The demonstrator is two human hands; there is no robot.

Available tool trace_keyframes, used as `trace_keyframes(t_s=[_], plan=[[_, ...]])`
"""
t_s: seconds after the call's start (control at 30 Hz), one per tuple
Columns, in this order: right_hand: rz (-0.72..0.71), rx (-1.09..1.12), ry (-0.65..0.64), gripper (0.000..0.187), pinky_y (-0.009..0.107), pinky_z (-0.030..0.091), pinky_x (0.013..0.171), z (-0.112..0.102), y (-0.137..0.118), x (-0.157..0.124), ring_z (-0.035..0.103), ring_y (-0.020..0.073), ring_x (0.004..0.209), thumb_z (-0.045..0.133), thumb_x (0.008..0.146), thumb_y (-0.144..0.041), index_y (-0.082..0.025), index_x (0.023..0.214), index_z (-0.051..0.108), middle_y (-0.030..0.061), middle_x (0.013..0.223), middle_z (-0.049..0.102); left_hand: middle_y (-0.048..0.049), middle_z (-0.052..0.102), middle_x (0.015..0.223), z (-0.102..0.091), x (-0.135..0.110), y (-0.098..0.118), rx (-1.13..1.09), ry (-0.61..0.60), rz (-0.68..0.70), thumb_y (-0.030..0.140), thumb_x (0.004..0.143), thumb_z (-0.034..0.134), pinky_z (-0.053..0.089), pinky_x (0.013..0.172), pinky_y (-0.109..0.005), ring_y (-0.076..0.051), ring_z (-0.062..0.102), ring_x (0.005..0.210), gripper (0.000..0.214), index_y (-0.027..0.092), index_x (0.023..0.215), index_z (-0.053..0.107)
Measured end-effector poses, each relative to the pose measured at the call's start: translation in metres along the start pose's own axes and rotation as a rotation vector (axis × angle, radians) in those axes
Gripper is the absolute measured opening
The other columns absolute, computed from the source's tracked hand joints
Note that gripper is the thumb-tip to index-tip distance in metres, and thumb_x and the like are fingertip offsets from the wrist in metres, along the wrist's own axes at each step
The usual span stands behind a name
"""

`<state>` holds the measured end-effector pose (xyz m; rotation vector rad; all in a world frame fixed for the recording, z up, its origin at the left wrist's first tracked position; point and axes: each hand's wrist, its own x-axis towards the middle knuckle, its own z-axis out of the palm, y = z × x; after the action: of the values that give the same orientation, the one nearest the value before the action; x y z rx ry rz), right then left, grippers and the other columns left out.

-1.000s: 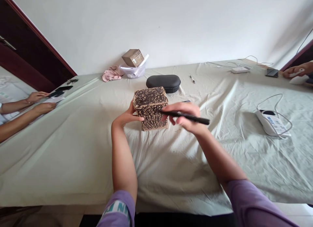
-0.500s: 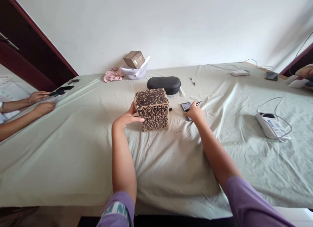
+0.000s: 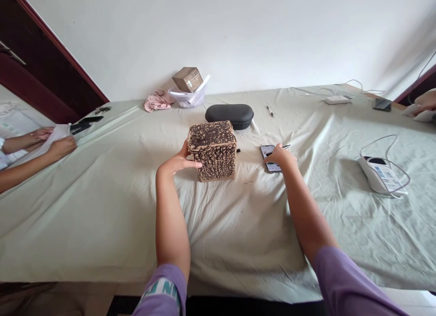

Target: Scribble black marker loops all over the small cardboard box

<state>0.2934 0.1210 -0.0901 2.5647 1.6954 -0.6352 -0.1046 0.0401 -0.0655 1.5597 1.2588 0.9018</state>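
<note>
A cardboard box (image 3: 218, 152) covered in black looping scribbles stands upright on the cloth. My left hand (image 3: 179, 160) grips its left side, thumb across the front face and the other fingers mostly hidden behind. My right hand (image 3: 282, 155) is closed round a pen (image 3: 286, 146), whose back end pokes out to the right. Under that hand lies a phone (image 3: 272, 168) with its screen lit, partly covered by the fingers. A small black piece, perhaps a pen cap (image 3: 238, 150), shows just past the box's right edge.
Behind the box sits a black hard case (image 3: 229, 116), with another pen (image 3: 270, 111) to its right. At the back are a pink cloth (image 3: 158, 101) and a plastic basin (image 3: 186, 99) holding a small carton (image 3: 188, 79). A white corded device (image 3: 381, 175) lies right. Another person's hands (image 3: 61, 148) hold paper at left.
My right hand has shifted right with the pen, and the phone has slid the same way. My left hand and the box hold their place. The other person's paper has come up into view.
</note>
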Motion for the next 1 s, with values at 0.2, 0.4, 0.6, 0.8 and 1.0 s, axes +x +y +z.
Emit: trace_keyframes(t_s=[0.2,0.4,0.6,0.8,1.0], plan=[[-0.164,0.000,0.074,0.102,0.060,0.053,0.107,-0.016,0.005,-0.004,0.066,0.0454,0.136,0.090,0.081,-0.044,-0.012,0.162,0.036,0.0295,0.144,0.068,-0.0168,0.046,0.175,0.000,0.001,-0.001,0.004,0.007,0.000,0.026,0.060,0.100,0.049,0.127,-0.055,-0.042,0.047,0.160,0.139,0.033,0.176,0.023],[-0.604,0.471,0.216,0.034,0.039,0.055,0.081,-0.030,0.000,-0.022,0.074,0.0265,0.089,0.074,0.096,-0.051,-0.025,0.105,0.055,0.0080,0.097,0.077,-0.0179,0.049,0.171,0.003,0.000,0.004,0.007,0.026,0.002,0.027,0.061,0.101,0.052,0.123,-0.054,-0.041,0.054,0.154,0.142,0.032,0.177,0.020],[-0.968,0.815,0.071,0.043,0.036,0.056,0.080,-0.033,-0.014,-0.044,0.073,0.0198,0.079,0.068,0.098,-0.064,-0.026,0.093,0.049,0.0029,0.085,0.075,-0.0156,0.044,0.167,0.003,0.000,0.006,-0.117,0.090,0.015,0.038,0.069,0.094,0.059,0.111,-0.059,-0.036,0.065,0.134,0.136,0.045,0.177,0.011],[-0.991,0.765,0.028,0.032,0.035,0.054,0.079,-0.011,-0.027,-0.033,0.068,0.0181,0.081,0.072,0.088,-0.036,-0.025,0.109,0.051,0.0022,0.096,0.071,-0.0155,0.045,0.164,0.002,0.000,0.004,-0.146,0.154,0.007,0.039,0.070,0.093,0.064,0.101,-0.056,-0.035,0.065,0.130,0.135,0.046,0.176,0.010],[-0.915,0.687,-0.358,0.071,0.037,0.062,0.082,0.009,-0.029,-0.021,0.070,0.0195,0.090,0.084,0.068,-0.022,-0.025,0.129,0.047,0.0048,0.115,0.062,-0.0162,0.032,0.180,-0.003,-0.007,0.003,-0.101,0.106,0.030,0.033,0.065,0.096,0.037,0.133,-0.061,-0.039,0.046,0.159,0.145,0.039,0.178,0.005]])
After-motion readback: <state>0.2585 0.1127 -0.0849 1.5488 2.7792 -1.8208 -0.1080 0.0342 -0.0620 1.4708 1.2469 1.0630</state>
